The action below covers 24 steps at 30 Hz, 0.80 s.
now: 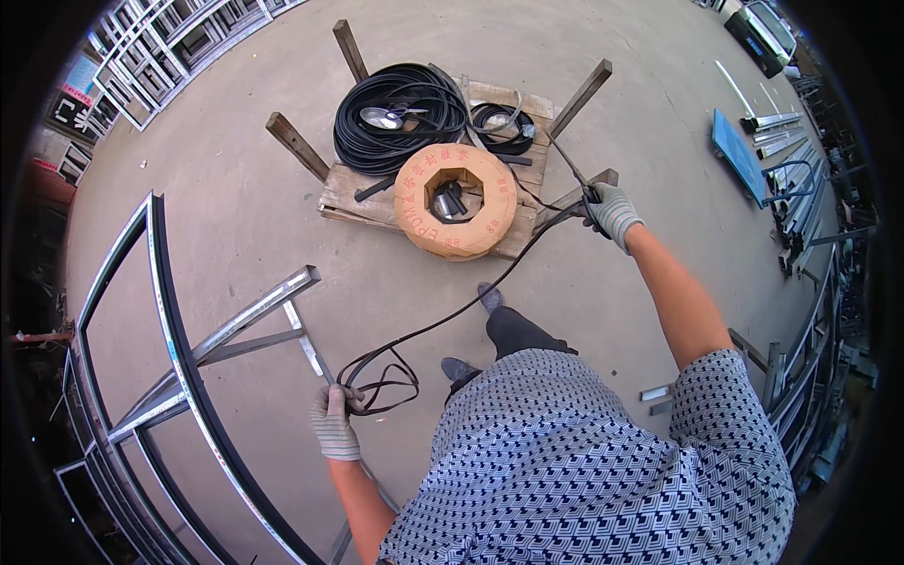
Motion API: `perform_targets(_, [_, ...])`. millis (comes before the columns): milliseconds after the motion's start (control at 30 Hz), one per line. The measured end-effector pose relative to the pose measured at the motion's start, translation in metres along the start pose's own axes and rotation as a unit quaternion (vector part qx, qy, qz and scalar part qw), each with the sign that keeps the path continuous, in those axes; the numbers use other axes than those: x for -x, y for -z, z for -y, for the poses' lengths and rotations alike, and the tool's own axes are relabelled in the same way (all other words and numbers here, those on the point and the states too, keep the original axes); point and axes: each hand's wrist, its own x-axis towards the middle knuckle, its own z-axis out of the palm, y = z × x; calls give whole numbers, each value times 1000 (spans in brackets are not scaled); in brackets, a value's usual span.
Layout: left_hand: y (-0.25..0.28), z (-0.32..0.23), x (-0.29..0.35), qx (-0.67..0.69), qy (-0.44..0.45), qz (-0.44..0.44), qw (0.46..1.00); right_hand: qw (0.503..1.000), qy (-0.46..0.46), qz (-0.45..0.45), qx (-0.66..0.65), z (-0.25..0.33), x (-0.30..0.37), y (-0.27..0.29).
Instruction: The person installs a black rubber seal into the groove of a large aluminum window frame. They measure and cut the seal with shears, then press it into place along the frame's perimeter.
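My left hand, in a knit work glove, grips several small loops of a black rubber strip low at the centre left. The strip runs up and to the right to my right hand, also gloved, which holds it taut at arm's length. From there it leads back to a small black coil on an upturned wooden stool. A bigger black coil and a round paper-wrapped roll lie on the same stool.
A metal window frame with a black gasket rests on a steel stand at my left. More frames are stacked at the top left. A blue cart and metal profiles stand at the right on the concrete floor.
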Motion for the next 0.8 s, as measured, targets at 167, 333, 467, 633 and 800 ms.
perform_targets(167, [-10, 36, -11, -32, 98, -25, 994, 999, -1, 44, 5, -23, -52, -39])
perform_targets(333, [-32, 63, -8, -38, 186, -110, 976, 992, -46, 111, 36, -40, -140, -92])
perform_targets(467, [-62, 89, -9, -18, 277, -196, 940, 985, -77, 137, 66, -46, -209, -119])
perform_targets(633, [-111, 75, -37, -88, 344, -212, 910, 984, -111, 96, 96, -49, -280, -132])
perform_targets(800, [-121, 88, -66, -148, 373, -193, 896, 981, -153, 92, 79, -65, -375, -182])
